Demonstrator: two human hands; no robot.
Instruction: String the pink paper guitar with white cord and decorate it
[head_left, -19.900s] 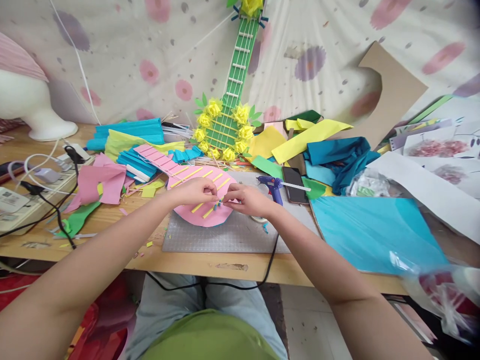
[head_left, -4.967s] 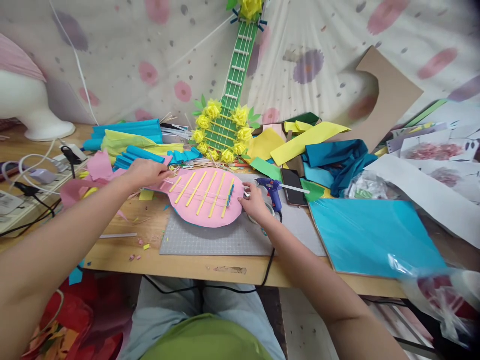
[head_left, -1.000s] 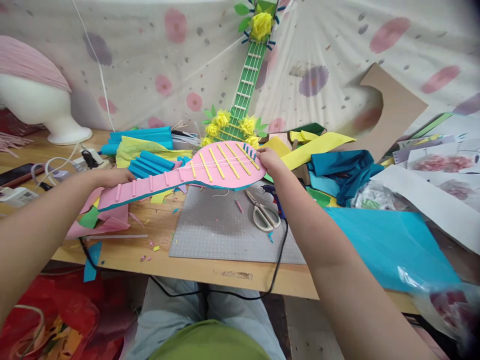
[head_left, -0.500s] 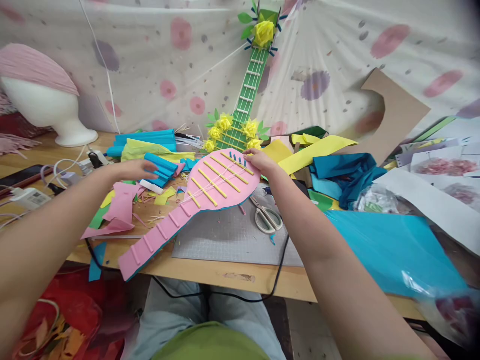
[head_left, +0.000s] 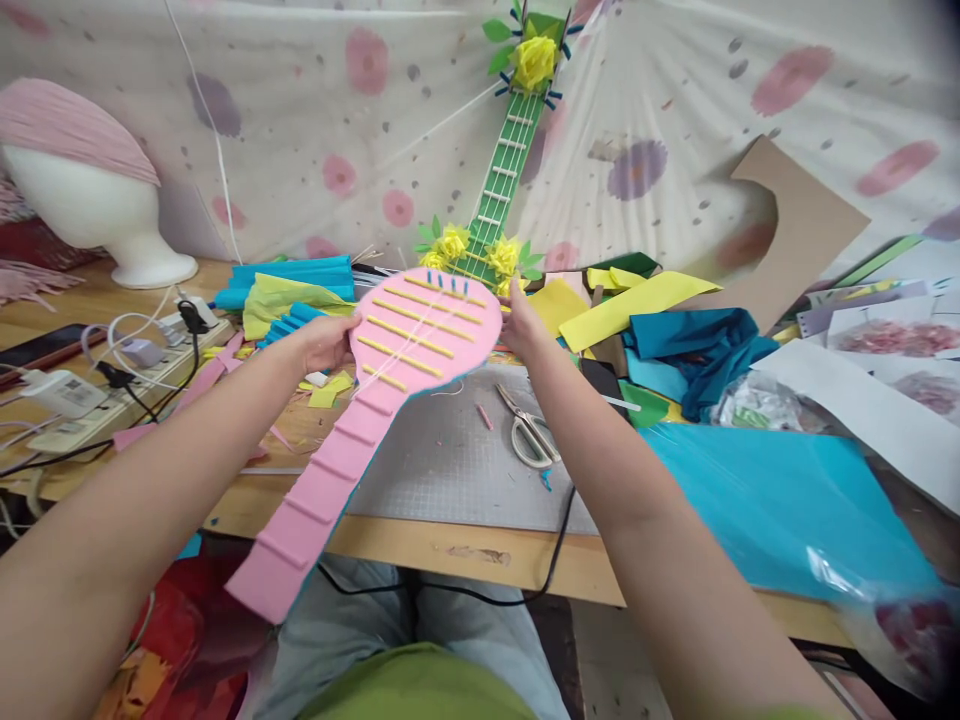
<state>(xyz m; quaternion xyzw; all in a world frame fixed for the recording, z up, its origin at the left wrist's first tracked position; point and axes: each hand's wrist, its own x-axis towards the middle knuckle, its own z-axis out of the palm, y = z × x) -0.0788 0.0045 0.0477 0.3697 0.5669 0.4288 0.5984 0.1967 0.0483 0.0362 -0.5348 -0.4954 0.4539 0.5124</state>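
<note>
A pink paper lute with yellow strips across its round body, white strings and small blue pegs is held tilted above the table, its neck pointing down toward my lap. My left hand grips the left edge of the body. On the opposite edge my right hand is closed round the rim, with some fingers hidden behind it. Beneath it lies a grey cutting mat bearing scissors and a small pink roll. Behind stands a green paper lute with yellow paper roses.
At left are a power strip with plugs and cables, and a white foam head. Blue crepe paper, yellow paper strips and a blue sheet crowd the right. A black cable hangs over the table's front edge.
My left hand has come right and taken hold of the pink lute's left edge. The lute has risen and turned, its neck swinging nearer to me, with my right hand still on its right edge.
</note>
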